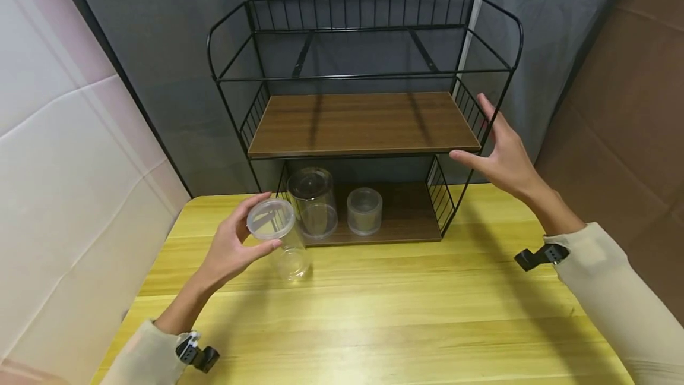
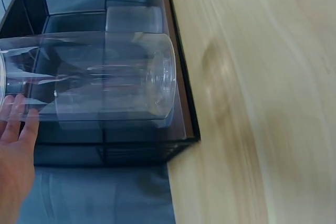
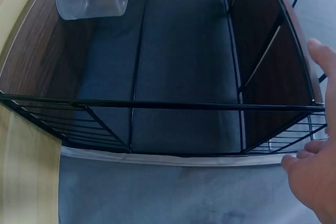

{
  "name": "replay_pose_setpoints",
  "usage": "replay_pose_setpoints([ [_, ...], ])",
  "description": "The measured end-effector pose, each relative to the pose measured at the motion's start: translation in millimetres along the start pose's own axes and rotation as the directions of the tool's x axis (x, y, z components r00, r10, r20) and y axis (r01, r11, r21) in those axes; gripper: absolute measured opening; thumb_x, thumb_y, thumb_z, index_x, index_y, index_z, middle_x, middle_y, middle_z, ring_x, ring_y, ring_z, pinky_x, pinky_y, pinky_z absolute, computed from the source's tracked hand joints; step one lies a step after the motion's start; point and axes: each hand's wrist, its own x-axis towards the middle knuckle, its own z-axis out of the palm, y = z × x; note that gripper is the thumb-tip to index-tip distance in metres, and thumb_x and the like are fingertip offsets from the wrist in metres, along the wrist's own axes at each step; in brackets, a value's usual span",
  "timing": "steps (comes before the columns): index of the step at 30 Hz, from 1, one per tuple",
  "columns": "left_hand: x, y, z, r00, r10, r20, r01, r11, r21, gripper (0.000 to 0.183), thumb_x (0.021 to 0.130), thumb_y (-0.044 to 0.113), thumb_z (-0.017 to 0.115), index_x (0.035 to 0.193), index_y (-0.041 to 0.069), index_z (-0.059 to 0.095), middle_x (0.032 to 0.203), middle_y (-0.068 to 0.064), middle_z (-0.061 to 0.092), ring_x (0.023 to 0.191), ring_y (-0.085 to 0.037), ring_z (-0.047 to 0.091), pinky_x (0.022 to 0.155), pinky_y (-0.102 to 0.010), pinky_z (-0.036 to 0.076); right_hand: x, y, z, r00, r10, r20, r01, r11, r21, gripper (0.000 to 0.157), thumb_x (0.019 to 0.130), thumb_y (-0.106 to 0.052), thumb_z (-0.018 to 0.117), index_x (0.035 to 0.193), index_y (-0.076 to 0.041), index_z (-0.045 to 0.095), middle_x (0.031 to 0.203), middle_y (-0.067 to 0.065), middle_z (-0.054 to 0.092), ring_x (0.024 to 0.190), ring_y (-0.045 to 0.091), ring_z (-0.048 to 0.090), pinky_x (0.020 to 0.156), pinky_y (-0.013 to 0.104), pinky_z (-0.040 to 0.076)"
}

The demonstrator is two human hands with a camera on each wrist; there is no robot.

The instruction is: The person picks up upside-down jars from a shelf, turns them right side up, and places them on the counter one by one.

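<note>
My left hand [image 1: 230, 248] holds a tall clear jar [image 1: 291, 254] near its top, thumb and fingers on either side of its translucent lid [image 1: 271, 218]. In the left wrist view the fingertips lie against the jar [image 2: 115, 77], which is see-through and overlaps the rack's bottom shelf. At the right side of the black wire rack [image 1: 363, 78], my right hand [image 1: 504, 156] is spread around the corner of the middle wooden shelf [image 1: 363, 123]. Its thumb is at the shelf's front corner and its straight fingers reach along the outside of the side rail.
On the rack's bottom shelf [image 1: 408, 215] stand a large clear jar [image 1: 315, 212] with a dark top and a small clear jar [image 1: 365, 212]. The rack's top tier is a bare frame with two crossbars. A grey curtain [image 1: 160, 76] hangs behind the wooden table [image 1: 374, 314].
</note>
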Motion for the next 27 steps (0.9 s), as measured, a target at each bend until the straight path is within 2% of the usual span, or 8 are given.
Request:
replay_pose_setpoints([
  [4, -3.5, -5.9, -2.9, 1.000, -0.025, -0.005, 0.025, 1.000, 0.019, 0.089, 0.077, -0.016, 0.085, 0.155, -0.001, 0.046, 0.142, -0.020, 0.058, 0.121, -0.017, 0.064, 0.095, -0.016, 0.055, 7, 4, 4.1, 1.000, -0.027, -0.008, 0.027, 1.000, 0.009, 0.109, 0.089, -0.029, 0.088, 0.171, -0.033, 0.017, 0.177, -0.006, 0.017, 0.163, 0.021, 0.015, 0.130, 0.060, 0.017],
  [8, -9.0, -12.3, -5.8, 0.999, -0.048, -0.014, 0.049, 0.998, 0.049, 0.087, 0.077, -0.014, 0.086, 0.154, -0.001, 0.047, 0.142, -0.020, 0.058, 0.121, -0.013, 0.064, 0.095, -0.015, 0.054, 11, 7, 7.6, 0.997, -0.070, -0.036, 0.071, 0.997, 0.018, 0.107, 0.088, -0.023, 0.089, 0.170, -0.033, 0.021, 0.176, -0.009, 0.020, 0.162, 0.018, 0.018, 0.131, 0.056, 0.019],
  [11, -13.8, -16.8, -8.7, 0.998, -0.057, -0.027, 0.058, 0.996, 0.062, 0.086, 0.077, -0.014, 0.085, 0.154, -0.002, 0.048, 0.140, -0.021, 0.059, 0.119, -0.006, 0.063, 0.095, -0.014, 0.054, 12, 11, 8.7, 0.993, -0.103, -0.061, 0.104, 0.994, 0.018, 0.106, 0.087, -0.017, 0.090, 0.170, -0.030, 0.026, 0.175, -0.011, 0.023, 0.161, 0.016, 0.021, 0.131, 0.050, 0.021],
  [15, -19.5, -21.6, -12.8, 0.997, -0.066, -0.048, 0.069, 0.996, 0.062, 0.087, 0.077, -0.015, 0.085, 0.154, -0.004, 0.047, 0.139, -0.022, 0.059, 0.118, -0.010, 0.064, 0.094, -0.016, 0.055, 12, 10, 10.6, 0.987, -0.132, -0.091, 0.135, 0.990, 0.028, 0.103, 0.085, -0.022, 0.092, 0.168, -0.020, 0.031, 0.175, -0.002, 0.027, 0.161, 0.019, 0.023, 0.131, 0.041, 0.023],
  [18, -22.6, -24.9, -15.3, 0.995, -0.074, -0.064, 0.079, 0.995, 0.066, 0.088, 0.077, -0.016, 0.085, 0.154, -0.002, 0.047, 0.139, -0.022, 0.059, 0.118, -0.012, 0.065, 0.094, -0.016, 0.055, 10, 0, 12.5, 0.985, -0.141, -0.103, 0.145, 0.989, 0.039, 0.101, 0.084, -0.012, 0.092, 0.167, -0.012, 0.033, 0.174, 0.005, 0.028, 0.160, 0.023, 0.025, 0.128, 0.030, 0.028],
  [21, -25.1, -28.0, -16.7, 0.994, -0.076, -0.077, 0.081, 0.994, 0.067, 0.088, 0.076, -0.017, 0.085, 0.154, -0.001, 0.047, 0.138, -0.022, 0.059, 0.117, -0.010, 0.065, 0.094, -0.014, 0.054, 8, -11, 12.7, 0.984, -0.145, -0.106, 0.150, 0.988, 0.039, 0.102, 0.081, 0.006, 0.088, 0.166, -0.009, 0.034, 0.174, 0.006, 0.029, 0.160, 0.024, 0.026, 0.122, 0.018, 0.031],
  [25, -27.3, -32.3, -18.5, 0.993, -0.074, -0.088, 0.080, 0.994, 0.069, 0.087, 0.076, -0.018, 0.084, 0.153, -0.004, 0.046, 0.137, -0.024, 0.058, 0.117, -0.010, 0.064, 0.095, -0.013, 0.054, 7, -14, 12.5, 0.984, -0.145, -0.103, 0.151, 0.988, 0.045, 0.100, 0.082, 0.005, 0.087, 0.166, -0.008, 0.034, 0.174, 0.006, 0.028, 0.160, 0.024, 0.026, 0.122, 0.018, 0.031],
  [27, -28.4, -34.1, -19.6, 0.993, -0.078, -0.090, 0.085, 0.993, 0.076, 0.087, 0.076, -0.018, 0.084, 0.153, -0.004, 0.046, 0.138, -0.023, 0.058, 0.118, -0.008, 0.063, 0.096, -0.013, 0.053, 8, -13, 12.9, 0.984, -0.145, -0.101, 0.151, 0.987, 0.049, 0.099, 0.083, 0.002, 0.088, 0.166, -0.008, 0.033, 0.174, 0.007, 0.028, 0.160, 0.024, 0.027, 0.124, 0.024, 0.032],
])
